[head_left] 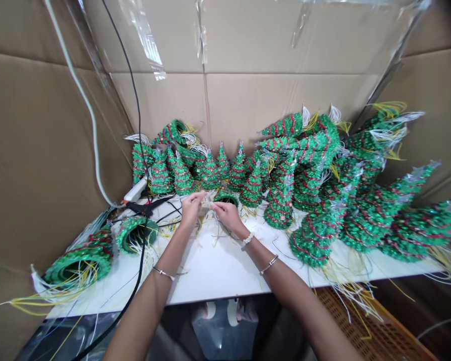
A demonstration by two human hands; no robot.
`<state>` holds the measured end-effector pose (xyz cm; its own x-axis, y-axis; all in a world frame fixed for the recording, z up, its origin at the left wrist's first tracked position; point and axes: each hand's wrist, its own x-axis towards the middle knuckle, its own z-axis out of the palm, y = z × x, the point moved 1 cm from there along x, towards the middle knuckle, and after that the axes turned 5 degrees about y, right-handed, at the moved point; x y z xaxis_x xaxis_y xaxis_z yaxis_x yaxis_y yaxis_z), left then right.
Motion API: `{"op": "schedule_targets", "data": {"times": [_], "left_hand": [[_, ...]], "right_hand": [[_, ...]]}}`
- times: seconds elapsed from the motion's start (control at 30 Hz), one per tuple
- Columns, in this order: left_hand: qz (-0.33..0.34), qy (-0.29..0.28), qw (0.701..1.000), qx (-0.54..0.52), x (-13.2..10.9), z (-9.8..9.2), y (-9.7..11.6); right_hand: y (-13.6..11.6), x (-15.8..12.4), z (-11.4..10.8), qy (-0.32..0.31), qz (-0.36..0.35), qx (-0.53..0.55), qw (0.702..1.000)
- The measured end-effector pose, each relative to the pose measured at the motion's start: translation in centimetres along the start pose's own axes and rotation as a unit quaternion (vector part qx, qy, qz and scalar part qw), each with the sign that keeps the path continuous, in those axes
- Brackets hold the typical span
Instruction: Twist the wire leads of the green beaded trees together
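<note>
1. Lying on its side at the left of the white tabletop [218, 271], a green tinsel tree [92, 250] shows its hollow base, with yellow and white wires spilling out.
2. Just right of it, a second tree [123, 233] also lies with its open base forward, and a black cord [139, 115] runs down in front.
3. Near the middle, the left hand [191, 206] has its grip closed to a pinch on pale wires [211, 195].
4. Close beside it, the right hand [227, 215] also has its grip pinched on these wires; the exact strands are too small to tell.
5. Just behind the right hand, a small tree [229, 194] lies with its dark opening forward.
6. Farther right, more trees [281, 195] stand or lie in a crowded pile, red garlands round them.
7. Below the tabletop's right edge sits an orange basket [393, 328], with loose wires hanging over it.
</note>
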<state>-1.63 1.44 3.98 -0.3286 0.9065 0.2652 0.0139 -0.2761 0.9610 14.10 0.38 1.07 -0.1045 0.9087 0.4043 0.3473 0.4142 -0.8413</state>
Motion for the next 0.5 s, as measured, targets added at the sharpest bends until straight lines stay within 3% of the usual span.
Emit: {"op": "schedule_targets", "data": {"times": [0.1,0.17,0.3,0.5], "left_hand": [[0.115,0.018,0.991,0.072,0.5,-1.1,2.7],[0.226,-0.044,0.959,0.162,0.0,-1.8,4.3],[0.369,-0.203,0.834,0.358,-0.8,-2.6,5.2],[0.518,-0.244,0.641,0.511,0.8,-3.7,4.2]], "right_hand": [[-0.1,0.0,-0.3,-0.003,0.002,-0.029,1.0],[-0.2,0.0,-0.5,-0.007,0.0,-0.043,0.999],[-0.4,0.0,-0.6,-0.021,-0.01,-0.074,0.997],[-1.0,0.1,-1.1,-0.053,0.005,-0.122,0.991]]}}
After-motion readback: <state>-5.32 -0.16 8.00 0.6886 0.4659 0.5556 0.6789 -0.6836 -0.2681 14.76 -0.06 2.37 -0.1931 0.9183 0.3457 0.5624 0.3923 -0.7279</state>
